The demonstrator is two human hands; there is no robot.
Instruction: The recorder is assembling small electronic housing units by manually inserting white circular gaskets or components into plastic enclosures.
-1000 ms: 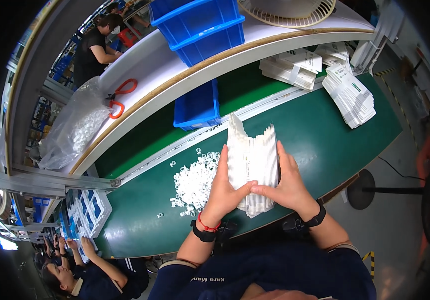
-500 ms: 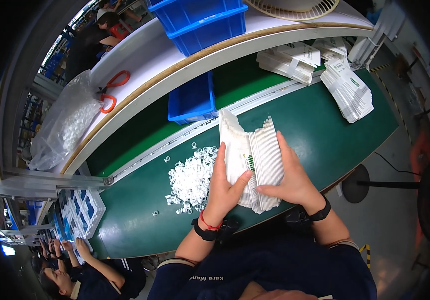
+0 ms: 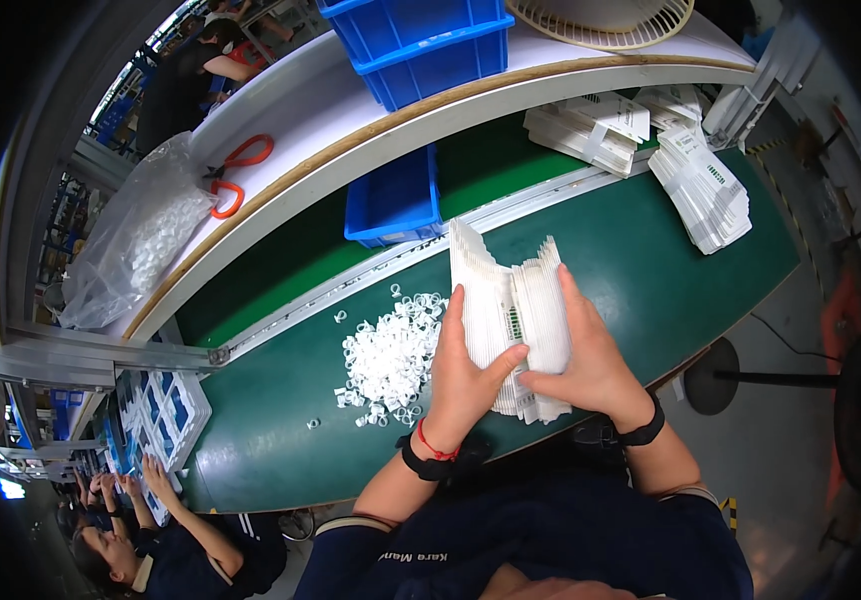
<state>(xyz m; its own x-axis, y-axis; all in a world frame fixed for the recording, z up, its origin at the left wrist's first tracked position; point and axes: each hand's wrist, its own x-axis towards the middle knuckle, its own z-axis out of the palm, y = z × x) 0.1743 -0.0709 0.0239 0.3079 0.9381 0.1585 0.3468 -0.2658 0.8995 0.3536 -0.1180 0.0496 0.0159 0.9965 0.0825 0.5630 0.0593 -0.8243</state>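
Held over a green worktable (image 3: 260,435), a stack of white cards (image 3: 486,315) sits btwn the person's L hand (image 3: 463,378), grasping it at 8 o'clock, & R hand (image 3: 598,372), grasping at 4 o'clock. Small white rings (image 3: 388,358) lie piled approx. 9 o'clock; blue bin (image 3: 390,207), 10–11; another white bundle (image 3: 702,200), 2 o'clock.

the wearer's two hands (image 3: 470,385), three blue bins (image 3: 440,65), one scissors (image 3: 217,184)

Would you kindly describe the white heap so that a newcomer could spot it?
On the green table, look left of the left hand. The white heap of small pieces lies loose there, unlike the bag of pieces on the shelf.
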